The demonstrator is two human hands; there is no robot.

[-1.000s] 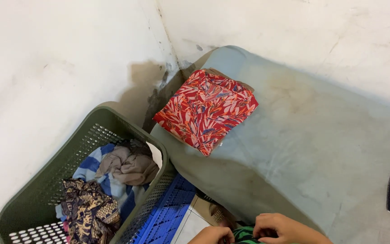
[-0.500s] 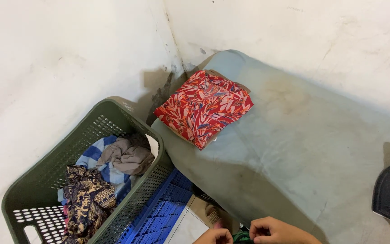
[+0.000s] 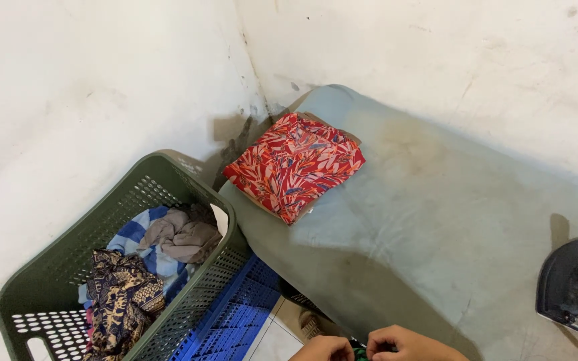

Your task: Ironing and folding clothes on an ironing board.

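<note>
Hands meet at the bottom edge: left hand and right hand pinch a dark green garment (mostly hidden); fingers closed, best gripped evenly.

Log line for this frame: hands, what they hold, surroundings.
left hand + right hand: together pinching green cloth at frame bottom | folded red garment on padded board | iron right | laundry basket left

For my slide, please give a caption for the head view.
Both hands pinch green cloth beside a board holding a folded red shirt.
</note>
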